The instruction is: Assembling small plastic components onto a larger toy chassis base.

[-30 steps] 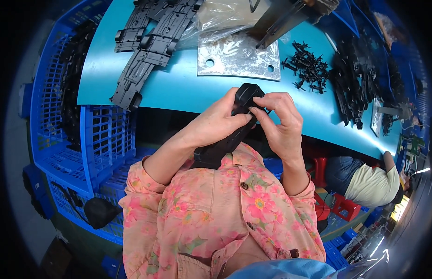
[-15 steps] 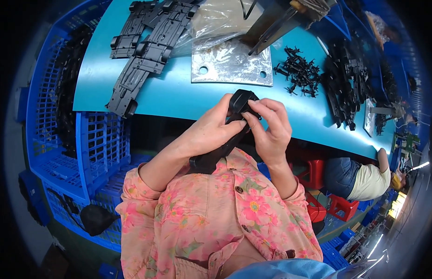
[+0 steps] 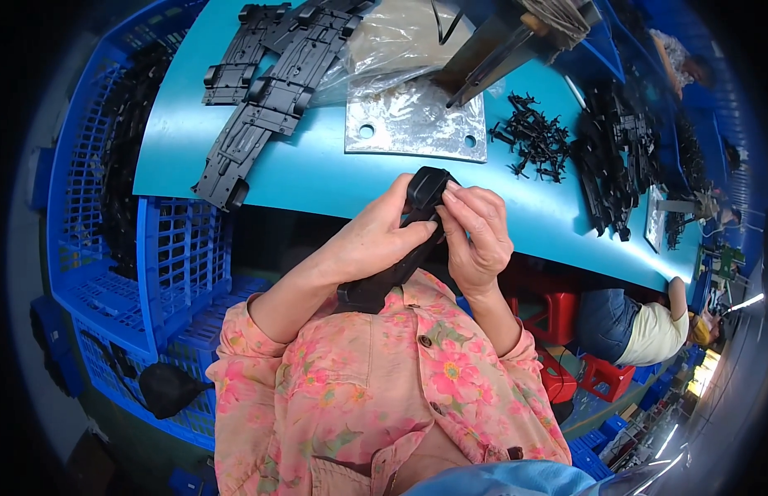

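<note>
In front of my chest, a long black plastic model-car chassis (image 3: pixel 430 187) slants up toward the table edge. My left hand (image 3: pixel 366 241) is closed around its side, thumb lying along it. At its far end, my right hand (image 3: pixel 480 236) is pinched, fingertips and thumb pressed against the edge. Whether a small part sits between those right fingertips is hidden. Similar black chassis (image 3: pixel 272 103) lie overlapping on the turquoise table (image 3: pixel 309 178) at the far left. Beyond my hands, a heap of small black plastic parts (image 3: pixel 534 140) lies to the right.
A metal plate with holes (image 3: pixel 413 136) carries an upright metal post (image 3: pixel 499 62), with clear plastic film (image 3: pixel 380 58) beside it. More black parts (image 3: pixel 608 165) are piled right. Blue crates (image 3: pixel 148 289) stand left. Another person (image 3: pixel 648 331) sits at right near red stools (image 3: pixel 608 376).
The right fingers have shifted slightly on the chassis end and bunched closer together. The chassis end sits a little lower. My left hand keeps its hold.
</note>
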